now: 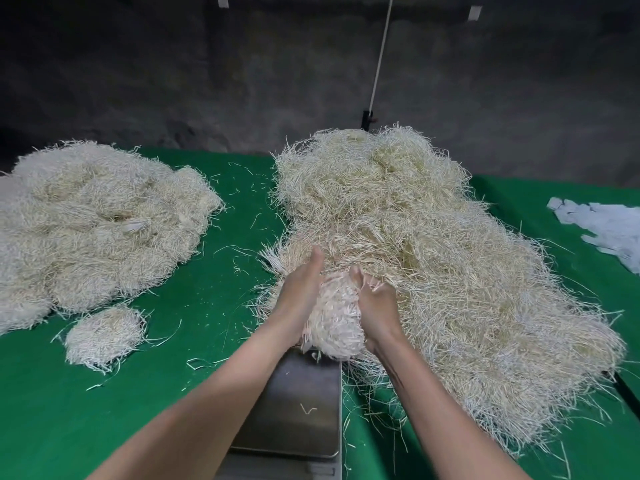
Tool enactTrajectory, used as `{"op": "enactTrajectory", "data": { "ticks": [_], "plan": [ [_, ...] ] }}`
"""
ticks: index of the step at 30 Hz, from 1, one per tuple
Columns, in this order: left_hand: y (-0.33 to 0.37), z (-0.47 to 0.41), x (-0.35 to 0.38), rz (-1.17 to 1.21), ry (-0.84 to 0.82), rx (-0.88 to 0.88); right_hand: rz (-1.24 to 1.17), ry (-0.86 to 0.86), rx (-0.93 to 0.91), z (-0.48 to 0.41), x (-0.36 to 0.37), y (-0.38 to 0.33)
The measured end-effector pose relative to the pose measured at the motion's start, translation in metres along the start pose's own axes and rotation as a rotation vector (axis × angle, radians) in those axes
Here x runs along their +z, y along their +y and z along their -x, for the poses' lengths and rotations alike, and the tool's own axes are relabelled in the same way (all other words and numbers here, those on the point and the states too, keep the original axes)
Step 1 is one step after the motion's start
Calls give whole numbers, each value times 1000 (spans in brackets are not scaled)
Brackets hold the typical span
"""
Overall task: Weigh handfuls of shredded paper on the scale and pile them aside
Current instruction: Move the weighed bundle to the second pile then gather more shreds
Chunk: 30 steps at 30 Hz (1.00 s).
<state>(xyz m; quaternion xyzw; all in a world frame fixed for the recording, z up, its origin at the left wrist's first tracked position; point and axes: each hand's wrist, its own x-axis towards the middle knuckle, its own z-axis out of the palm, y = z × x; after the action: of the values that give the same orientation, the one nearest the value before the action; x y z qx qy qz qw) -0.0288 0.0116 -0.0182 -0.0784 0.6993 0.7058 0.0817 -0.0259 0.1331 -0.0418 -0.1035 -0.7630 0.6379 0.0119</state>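
Now left hand (299, 296) and right hand (377, 306) hold a cream clump of shredded paper (337, 322) over the far edge of the flat grey metal scale (298, 410), fingers (375, 286) curled round it. Strands snagged in the straw-coloured heap (415, 237) right of the scale may skew the reading.

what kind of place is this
Probably a packing or sorting workbench: a green table heaped with shredded paper, a metal scale at the front, and a dark bare wall behind.

Two large shredded-paper piles (97, 216) (433, 271), one small pile (104, 334), one handful (336, 317), one scale (294, 410), two hands (298, 296) (377, 303).
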Motion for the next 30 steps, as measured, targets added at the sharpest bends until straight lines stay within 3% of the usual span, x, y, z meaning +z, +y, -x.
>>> {"op": "enactTrajectory", "data": {
  "ticks": [2, 4, 5, 7, 10, 14, 18, 22, 24, 27, 28, 30],
  "plan": [
    [-15, 11, 1, -172, -9, 36, -101, 123, -8, -4, 4, -2],
    [-25, 25, 13, -46, -135, -71, -55, 230, -136, -6, 7, -6],
    [-25, 27, 21, -32, -111, -65, 23, 257, -239, -5, 9, -4],
    [-24, 16, 29, 59, 103, -6, 235, 248, -402, 8, 21, 6],
    [-18, -5, 22, 247, 352, -129, 420, 160, -468, 24, 41, 16],
    [-24, 1, 31, 282, 311, -137, 453, 140, -436, 4, 22, 11],
    [-13, -10, 20, 393, 310, -83, 329, 210, -410, 21, 43, 13],
    [-20, -2, 22, 185, 264, -117, 317, 83, -246, 16, 29, 16],
    [-21, -2, 17, 165, 259, -118, 134, -26, -143, 14, 18, 12],
    [-18, -4, 1, 52, 293, 58, -364, -105, -19, 14, 10, 6],
    [-21, -5, -1, -46, 287, 137, -425, -111, -18, 11, 9, 5],
    [-23, -1, 8, -166, 223, 181, -316, -201, -85, 12, 15, -2]
  ]
}}
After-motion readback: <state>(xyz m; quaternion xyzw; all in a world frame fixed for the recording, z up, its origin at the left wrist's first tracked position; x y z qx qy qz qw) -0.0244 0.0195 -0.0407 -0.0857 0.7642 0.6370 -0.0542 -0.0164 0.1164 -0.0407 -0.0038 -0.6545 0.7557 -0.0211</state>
